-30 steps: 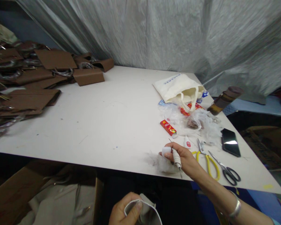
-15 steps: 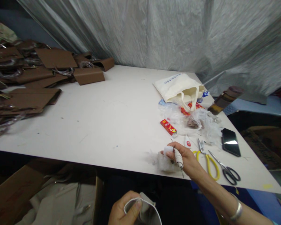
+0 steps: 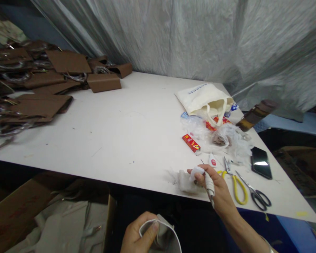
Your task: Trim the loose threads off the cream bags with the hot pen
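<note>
Through the head camera I have the left hand (image 3: 139, 233) below the table's near edge, off the table (image 3: 137, 133) itself, its thumb and fingers clamped on the rim of a pale curved piece (image 3: 162, 233). The thumb presses inside the curve; the piece runs out of my view at the bottom.

I see the right hand (image 3: 218, 188) over the near edge, toward the near right corner. Its thumb and fingertips are together on a small white block (image 3: 196, 172), while a thin pointed tool with a white wrapped handle (image 3: 209, 184) lies slantwise in the same grip, its lower end past the near edge. Just beside these fingers, along the near edge, sits a whitish fluffy wad (image 3: 185, 183); I cannot make out what it is.

Farther in from that hand I find a red box (image 3: 191, 144) and a small white tube (image 3: 212, 161). To its right lie yellow-handled cutters (image 3: 239, 193), black-handled scissors (image 3: 258, 197) and, close to the right edge, a dark phone-like slab (image 3: 261, 163). Crumpled clear plastic (image 3: 239, 144) and a cream tote (image 3: 197, 100) fill the far right corner. Brown bags (image 3: 68, 62) crowd the table's left end, and below the near edge stands a carton (image 3: 5, 226) of pale pieces (image 3: 65, 226).
</note>
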Motion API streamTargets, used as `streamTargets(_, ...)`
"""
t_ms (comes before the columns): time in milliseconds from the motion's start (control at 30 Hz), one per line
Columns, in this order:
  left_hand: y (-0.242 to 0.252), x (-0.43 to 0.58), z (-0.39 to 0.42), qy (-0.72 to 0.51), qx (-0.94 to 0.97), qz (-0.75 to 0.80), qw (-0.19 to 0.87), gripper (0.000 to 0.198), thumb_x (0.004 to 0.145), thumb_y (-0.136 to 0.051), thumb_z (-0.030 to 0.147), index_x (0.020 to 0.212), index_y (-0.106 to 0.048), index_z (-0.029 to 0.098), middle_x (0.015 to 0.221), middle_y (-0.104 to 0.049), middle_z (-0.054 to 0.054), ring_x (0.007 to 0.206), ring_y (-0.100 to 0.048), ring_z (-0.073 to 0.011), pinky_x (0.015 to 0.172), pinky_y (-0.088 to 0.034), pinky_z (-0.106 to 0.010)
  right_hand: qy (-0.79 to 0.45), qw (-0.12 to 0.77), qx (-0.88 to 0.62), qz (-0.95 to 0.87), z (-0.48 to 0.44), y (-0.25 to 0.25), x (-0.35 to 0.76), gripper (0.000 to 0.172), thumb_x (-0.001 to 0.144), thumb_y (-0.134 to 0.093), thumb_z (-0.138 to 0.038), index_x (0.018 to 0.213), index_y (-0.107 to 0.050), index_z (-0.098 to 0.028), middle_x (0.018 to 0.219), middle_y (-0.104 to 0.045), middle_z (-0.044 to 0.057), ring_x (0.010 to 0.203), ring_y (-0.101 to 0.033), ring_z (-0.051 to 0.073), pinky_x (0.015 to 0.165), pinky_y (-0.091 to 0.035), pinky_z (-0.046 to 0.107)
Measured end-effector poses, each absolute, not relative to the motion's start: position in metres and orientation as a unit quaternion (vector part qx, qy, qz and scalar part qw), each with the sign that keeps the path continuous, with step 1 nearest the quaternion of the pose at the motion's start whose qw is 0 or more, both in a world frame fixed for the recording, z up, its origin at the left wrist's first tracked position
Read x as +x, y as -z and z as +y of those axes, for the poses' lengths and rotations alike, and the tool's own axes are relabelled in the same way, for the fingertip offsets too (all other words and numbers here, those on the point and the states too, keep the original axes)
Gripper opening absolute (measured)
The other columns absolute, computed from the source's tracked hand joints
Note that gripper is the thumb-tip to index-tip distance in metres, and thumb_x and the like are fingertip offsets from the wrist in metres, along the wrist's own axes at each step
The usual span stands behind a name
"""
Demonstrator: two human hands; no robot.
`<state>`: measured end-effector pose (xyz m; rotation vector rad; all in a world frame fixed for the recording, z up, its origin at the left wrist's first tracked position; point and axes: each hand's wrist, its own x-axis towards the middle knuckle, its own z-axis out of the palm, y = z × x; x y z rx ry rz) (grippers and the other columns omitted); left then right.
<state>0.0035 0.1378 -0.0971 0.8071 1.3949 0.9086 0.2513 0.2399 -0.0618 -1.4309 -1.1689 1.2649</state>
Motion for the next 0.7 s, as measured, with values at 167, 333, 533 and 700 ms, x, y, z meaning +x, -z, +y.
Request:
streamTargets(167, 0.099, 0.001, 0.137, -0.397, 0.358, 0.600, 0.595, 0.057, 0.075, -0.075, 0.073, 0.070, -0.071, 0.016, 0.062, -0.058, -0.001, 0.063, -0.051, -0.0159, 0.061, -0.039, -0.023, -0.477, 0.465, -0.585, -0.462, 0.229, 0.071, 0.249, 0.036, 0.088, -0.076, -0.055, 0.106, -0.067, -0.025, 0.110, -0.077, 0.007, 0.105, -0.067, 0.030, 0.086, -0.051, 0.038)
streamTargets(333, 0.095, -0.002, 0.136, -0.400, 0.350, 0.589, 0.609, 0.054, 0.077, -0.075, 0.069, 0.072, -0.071, 0.016, 0.064, -0.059, -0.001, 0.065, -0.051, -0.0163, 0.063, -0.040, -0.023, -0.467, 0.473, -0.596, -0.452, 0.222, 0.081, 0.246, 0.038, 0.091, -0.074, -0.053, 0.115, -0.065, -0.024, 0.116, -0.077, 0.009, 0.113, -0.067, 0.032, 0.096, -0.049, 0.042)
streamTargets(533, 0.091, -0.003, 0.136, -0.418, 0.337, 0.582, 0.611, 0.049, 0.078, -0.077, 0.064, 0.072, -0.072, 0.016, 0.065, -0.059, 0.000, 0.066, -0.052, -0.0163, 0.065, -0.041, -0.024, -0.457, 0.481, -0.596, -0.451, 0.222, 0.086, 0.245, 0.037, 0.093, -0.073, -0.053, 0.116, -0.066, -0.025, 0.115, -0.077, 0.009, 0.113, -0.067, 0.031, 0.096, -0.050, 0.042)
streamTargets(700, 0.095, -0.004, 0.135, -0.416, 0.333, 0.591, 0.605, 0.050, 0.076, -0.076, 0.066, 0.071, -0.071, 0.017, 0.063, -0.058, 0.001, 0.064, -0.050, -0.0160, 0.064, -0.041, -0.024, -0.465, 0.489, -0.588, -0.447, 0.222, 0.088, 0.245, 0.038, 0.093, -0.074, -0.051, 0.119, -0.066, -0.025, 0.116, -0.077, 0.009, 0.113, -0.068, 0.031, 0.098, -0.050, 0.043)
